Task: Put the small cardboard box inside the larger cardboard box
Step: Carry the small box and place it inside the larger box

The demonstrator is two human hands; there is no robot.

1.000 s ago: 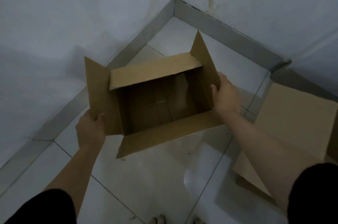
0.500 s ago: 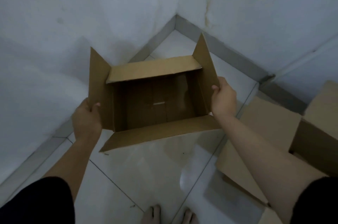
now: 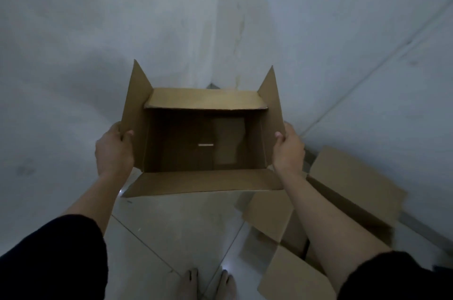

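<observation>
I hold a small brown cardboard box in the air in front of me, its top open toward me and all flaps spread. The inside looks empty and dark. My left hand grips its left side flap, and my right hand grips the right side flap. A larger cardboard box stands on the floor at the lower right, under my right forearm. Its flaps are open too, and its inside is mostly hidden by my arm.
Two white walls meet in a corner right behind the held box. The floor is glossy light tile. My bare feet stand at the bottom edge, just left of the larger box's near flap.
The box has come up off the floor and turned square to me. The view has swung right, so the larger box at the lower right shows more.
</observation>
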